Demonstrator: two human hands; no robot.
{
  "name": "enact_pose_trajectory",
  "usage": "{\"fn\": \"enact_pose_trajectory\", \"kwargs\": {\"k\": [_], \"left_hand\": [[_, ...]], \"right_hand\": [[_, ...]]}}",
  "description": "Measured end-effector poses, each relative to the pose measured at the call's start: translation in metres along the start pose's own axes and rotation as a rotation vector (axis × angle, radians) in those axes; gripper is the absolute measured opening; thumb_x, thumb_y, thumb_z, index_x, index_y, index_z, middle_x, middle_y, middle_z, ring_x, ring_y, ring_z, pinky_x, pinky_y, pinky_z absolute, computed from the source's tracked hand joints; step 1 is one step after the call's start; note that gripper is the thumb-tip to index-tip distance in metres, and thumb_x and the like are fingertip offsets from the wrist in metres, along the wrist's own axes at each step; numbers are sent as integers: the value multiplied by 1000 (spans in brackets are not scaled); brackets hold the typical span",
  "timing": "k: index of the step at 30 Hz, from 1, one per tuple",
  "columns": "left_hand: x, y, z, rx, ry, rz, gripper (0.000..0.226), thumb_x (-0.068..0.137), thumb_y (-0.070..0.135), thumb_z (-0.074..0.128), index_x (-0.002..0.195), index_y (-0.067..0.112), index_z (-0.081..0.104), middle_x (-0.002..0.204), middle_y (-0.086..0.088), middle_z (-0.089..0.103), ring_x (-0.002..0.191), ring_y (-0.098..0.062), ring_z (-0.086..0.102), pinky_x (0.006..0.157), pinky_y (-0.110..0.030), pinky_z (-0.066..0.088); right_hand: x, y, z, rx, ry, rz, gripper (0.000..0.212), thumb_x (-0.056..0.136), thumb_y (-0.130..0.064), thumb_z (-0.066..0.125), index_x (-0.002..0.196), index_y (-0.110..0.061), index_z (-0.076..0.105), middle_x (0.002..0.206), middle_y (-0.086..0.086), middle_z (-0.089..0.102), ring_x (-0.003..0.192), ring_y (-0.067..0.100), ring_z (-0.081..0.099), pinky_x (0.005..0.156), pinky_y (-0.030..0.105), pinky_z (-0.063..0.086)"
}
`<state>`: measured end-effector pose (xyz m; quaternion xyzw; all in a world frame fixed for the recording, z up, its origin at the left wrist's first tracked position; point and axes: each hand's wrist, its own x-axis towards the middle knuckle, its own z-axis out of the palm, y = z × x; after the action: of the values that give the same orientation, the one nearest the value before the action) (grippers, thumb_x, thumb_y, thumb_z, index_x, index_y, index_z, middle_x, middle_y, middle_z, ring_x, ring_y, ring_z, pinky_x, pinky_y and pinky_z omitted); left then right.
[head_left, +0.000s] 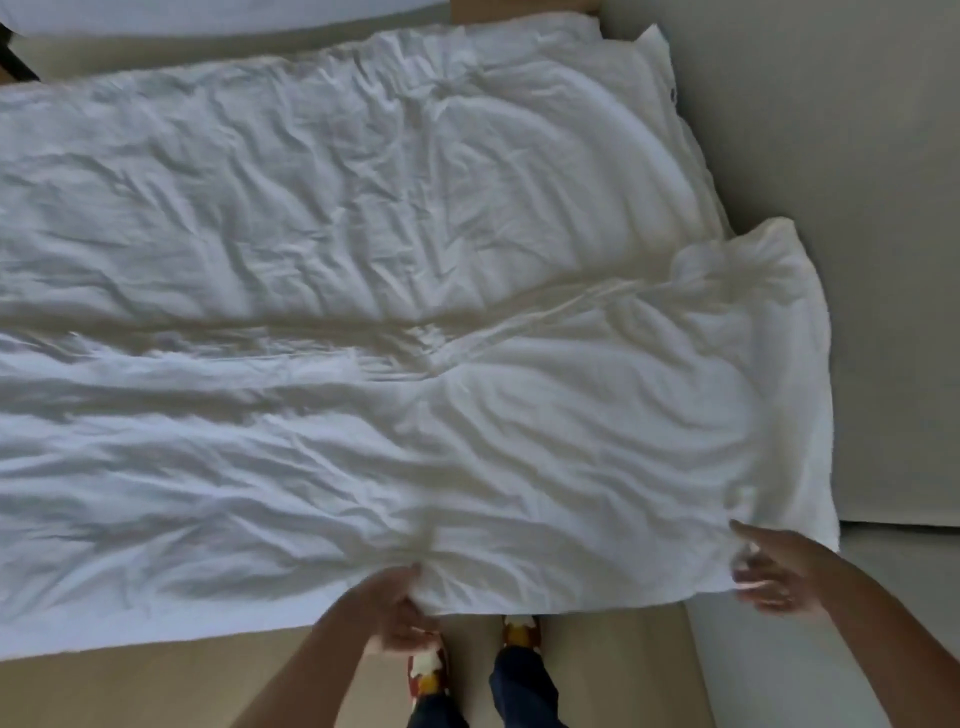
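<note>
Left hand (400, 603) curls on the near hem of the wide, crumpled white cotton duvet cover (415, 312), pinching it. Right hand (774, 571) is spread with straight fingers at the near right corner, blurred and holding nothing. The cover lies flat across the tan floor (156, 686), with a long crease running left to right. The step looks like straightening it or starting a fold. Next, the right hand needs a grip on that corner so both hands lift evenly. No container is in view.
</note>
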<state>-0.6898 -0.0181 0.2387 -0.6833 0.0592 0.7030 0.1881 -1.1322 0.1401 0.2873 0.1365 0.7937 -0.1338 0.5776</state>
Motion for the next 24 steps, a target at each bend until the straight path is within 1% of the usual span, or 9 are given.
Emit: {"fn": "enact_pose_trajectory", "kwargs": {"k": [3,7,10,12,14,15,18,19,24], "left_hand": [[-26,38,-9,271,16,49,48,100,36,48,112,-9,60,99,-23,74,85,-36,73,58,-30,56],[-59,120,-8,343,143,518,30,99,22,50,110,0,66,95,-16,76,84,-29,72,68,-28,50],[-72,189,-26,573,409,871,15,93,17,60,104,10,68,99,-14,71,78,-25,68,65,-28,47],[-71,233,-51,758,652,1038,29,85,21,70,113,15,66,116,-13,66,96,-28,66,80,-33,51],[-63,266,-82,958,739,1050,64,78,31,79,135,20,53,139,-10,47,121,-28,55,100,-39,46],[-59,278,-96,1049,717,1001,78,74,38,81,142,25,44,146,-7,38,127,-27,52,104,-42,43],[-40,291,-134,1172,668,824,91,68,56,79,146,37,35,150,5,32,94,-16,71,97,-39,51],[-32,290,-145,1165,689,792,91,68,59,78,145,39,34,150,8,30,83,-15,72,93,-38,53],[-8,284,-185,1057,832,804,94,68,61,75,145,42,25,154,10,18,121,-33,55,97,-44,47]], "right_hand": [[-34,-60,4,-244,-113,-115,58,87,-52,67,118,-4,63,104,10,77,102,29,70,96,46,53],[-79,-159,49,-479,-142,-377,44,88,-45,69,104,-5,71,96,6,78,92,23,75,91,41,56],[-89,-226,92,-730,62,-586,34,86,-42,71,87,-8,73,80,5,77,79,22,75,78,34,54],[-88,-262,120,-834,382,-833,30,80,-43,72,83,-14,68,81,4,73,84,28,72,77,35,52],[-83,-285,148,-907,612,-1048,43,74,-47,73,104,-18,62,108,6,62,107,32,60,87,43,46],[-79,-293,161,-993,628,-1066,65,71,-54,75,123,-21,53,127,6,51,123,31,48,94,50,42],[-55,-301,183,-1250,580,-934,109,65,-76,69,150,-38,13,157,-4,7,146,28,10,103,72,26],[-48,-299,187,-1273,566,-881,106,65,-77,68,149,-42,13,158,-7,4,146,26,7,103,77,25],[-46,-297,183,-1336,495,-791,94,58,-91,54,138,-45,40,153,-14,21,146,20,16,107,69,27]]}}
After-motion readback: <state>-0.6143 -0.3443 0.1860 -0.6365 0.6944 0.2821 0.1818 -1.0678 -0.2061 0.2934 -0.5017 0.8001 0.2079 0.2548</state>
